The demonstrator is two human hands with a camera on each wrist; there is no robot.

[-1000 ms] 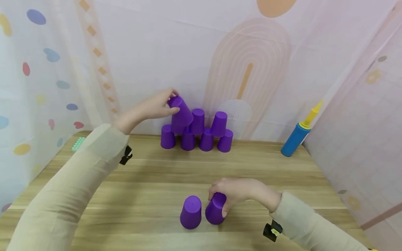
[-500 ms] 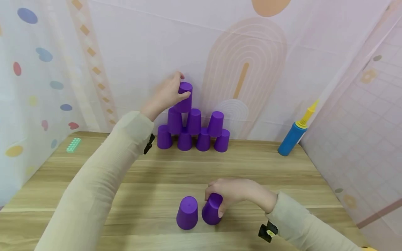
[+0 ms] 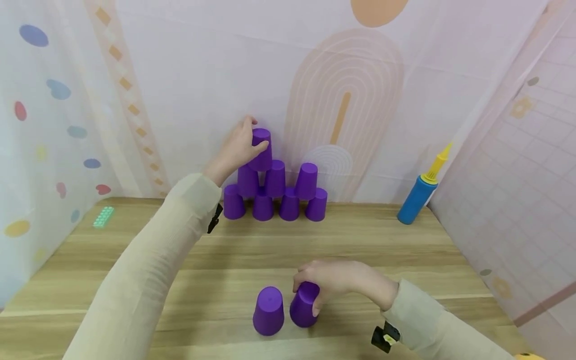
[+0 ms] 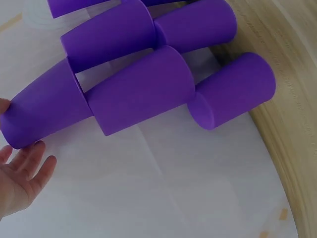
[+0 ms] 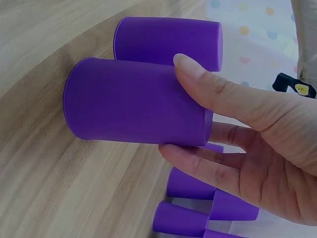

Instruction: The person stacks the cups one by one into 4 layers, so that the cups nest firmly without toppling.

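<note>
I see my left hand (image 3: 238,147) up at the far edge of the table (image 3: 360,240), by the wall. Its fingers and thumb curl round the top cup (image 3: 261,149), which is upside down. That cup sits on two cups of the middle row, at the left end of the cup pile (image 3: 274,192). The pile has four cups at the bottom and three in the middle row. In the left wrist view the top cup (image 4: 42,111) touches the cups under it, and my fingers (image 4: 27,171) lie open just beside it, so I cannot tell from there how tight the hold is.

My right hand (image 3: 335,280) is near the front edge of the table, about the middle. It holds a tilted cup (image 3: 305,304) from above, with the thumb on one side and the fingers on the other. In the right wrist view the thumb (image 5: 218,91) presses on the tilted cup (image 5: 136,101). The rim looks to be touching the wood.

Another cup (image 3: 268,310) stands upside down just beside it, on its left. A blue and yellow pump (image 3: 420,192) stands at the far right corner. A small green block (image 3: 102,216) lies near the far left corner.
</note>
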